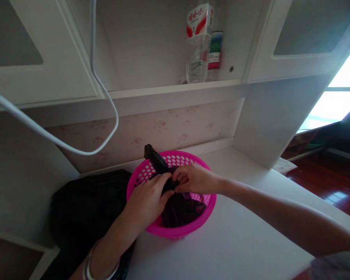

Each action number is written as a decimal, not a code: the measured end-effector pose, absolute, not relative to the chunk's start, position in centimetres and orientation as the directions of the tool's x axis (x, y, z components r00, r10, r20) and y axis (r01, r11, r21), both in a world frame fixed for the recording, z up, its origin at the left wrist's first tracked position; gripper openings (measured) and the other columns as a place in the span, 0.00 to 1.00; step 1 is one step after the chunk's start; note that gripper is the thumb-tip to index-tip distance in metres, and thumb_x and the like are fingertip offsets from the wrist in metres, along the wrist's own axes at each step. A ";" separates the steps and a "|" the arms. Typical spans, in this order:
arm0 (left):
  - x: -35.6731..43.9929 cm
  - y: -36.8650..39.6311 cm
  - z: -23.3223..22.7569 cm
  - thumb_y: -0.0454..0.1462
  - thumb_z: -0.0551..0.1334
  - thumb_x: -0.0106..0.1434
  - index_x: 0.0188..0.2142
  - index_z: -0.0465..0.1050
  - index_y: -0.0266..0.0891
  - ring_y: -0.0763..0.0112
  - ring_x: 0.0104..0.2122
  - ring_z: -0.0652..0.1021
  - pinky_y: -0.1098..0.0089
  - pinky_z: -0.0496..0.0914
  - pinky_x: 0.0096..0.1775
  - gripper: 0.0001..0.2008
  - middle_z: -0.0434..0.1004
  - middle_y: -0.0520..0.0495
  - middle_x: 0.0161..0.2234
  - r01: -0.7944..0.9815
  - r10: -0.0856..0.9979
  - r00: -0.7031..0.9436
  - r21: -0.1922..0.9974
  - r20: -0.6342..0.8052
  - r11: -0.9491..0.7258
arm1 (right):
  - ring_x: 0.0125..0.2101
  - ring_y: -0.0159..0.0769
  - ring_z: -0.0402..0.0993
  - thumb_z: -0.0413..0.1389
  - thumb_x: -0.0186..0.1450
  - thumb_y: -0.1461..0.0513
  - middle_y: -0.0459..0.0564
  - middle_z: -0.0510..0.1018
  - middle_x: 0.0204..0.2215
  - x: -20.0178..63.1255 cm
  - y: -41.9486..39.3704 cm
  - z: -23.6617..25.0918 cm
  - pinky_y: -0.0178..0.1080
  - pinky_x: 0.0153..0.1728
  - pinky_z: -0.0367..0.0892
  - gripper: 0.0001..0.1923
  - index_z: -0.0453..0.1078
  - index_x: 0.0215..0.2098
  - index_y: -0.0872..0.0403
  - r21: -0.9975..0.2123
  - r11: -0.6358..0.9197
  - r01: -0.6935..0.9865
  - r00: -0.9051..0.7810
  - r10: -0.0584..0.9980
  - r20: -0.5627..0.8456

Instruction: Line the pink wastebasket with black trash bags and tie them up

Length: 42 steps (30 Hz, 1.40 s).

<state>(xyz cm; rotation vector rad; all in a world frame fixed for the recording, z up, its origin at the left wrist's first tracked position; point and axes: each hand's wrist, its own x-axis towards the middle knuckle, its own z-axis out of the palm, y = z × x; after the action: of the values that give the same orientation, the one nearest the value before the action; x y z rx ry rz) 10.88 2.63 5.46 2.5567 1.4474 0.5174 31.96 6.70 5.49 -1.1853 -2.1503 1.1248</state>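
A round pink plastic basket (175, 232) with a perforated wall stands on the white tabletop. Inside it lies a crumpled dark purple-black plastic bag (182, 212), thin enough for some pink to show through near its right end. My left hand (151, 194) reaches over the basket's left rim, fingers closed on the bag. From the right, my right hand (192, 179) pinches the same bag, its fingertips close to my left thumb. A glossy black, stick-like piece (157, 158) juts up past the far left rim; whether it belongs to the bag I cannot tell.
A large black bag or cloth (90, 210) lies left of the basket. A white cable (104, 144) hangs in a loop at upper left. Clear bottles (198, 58) stand on the shelf above the white tabletop (236, 241). A side panel (268, 120) rises at right.
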 end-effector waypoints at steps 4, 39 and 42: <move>10.3 3.0 5.1 0.31 0.64 0.70 0.58 0.74 0.44 0.55 0.48 0.86 0.62 0.78 0.46 0.18 0.86 0.45 0.49 0.773 0.855 0.464 0.364 0.231 -0.519 | 0.33 0.37 0.80 0.63 0.66 0.63 0.47 0.84 0.32 32.2 6.1 6.3 0.37 0.35 0.68 0.07 0.80 0.43 0.52 -0.635 0.481 0.604 -0.576 0.815 0.069; 9.8 3.7 6.9 0.33 0.61 0.70 0.45 0.83 0.41 0.59 0.45 0.84 0.61 0.76 0.50 0.11 0.87 0.45 0.44 0.703 0.763 0.612 0.299 0.209 -0.645 | 0.43 0.41 0.81 0.57 0.74 0.63 0.51 0.87 0.40 33.4 6.7 6.6 0.41 0.47 0.70 0.11 0.83 0.44 0.52 -0.182 0.823 0.539 -0.810 0.565 0.158; 9.2 3.7 7.1 0.31 0.58 0.70 0.41 0.83 0.41 0.61 0.41 0.84 0.64 0.75 0.45 0.12 0.87 0.46 0.40 0.696 0.764 0.611 0.318 0.208 -0.643 | 0.45 0.42 0.81 0.54 0.76 0.64 0.51 0.87 0.43 33.9 6.3 7.0 0.42 0.50 0.69 0.13 0.83 0.45 0.52 -0.196 0.825 0.531 -0.808 0.562 0.179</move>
<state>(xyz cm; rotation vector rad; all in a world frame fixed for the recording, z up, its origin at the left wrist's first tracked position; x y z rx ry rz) 9.23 3.72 7.11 2.6304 1.2084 0.4843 33.86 6.31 7.01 -0.8441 -2.7787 0.1998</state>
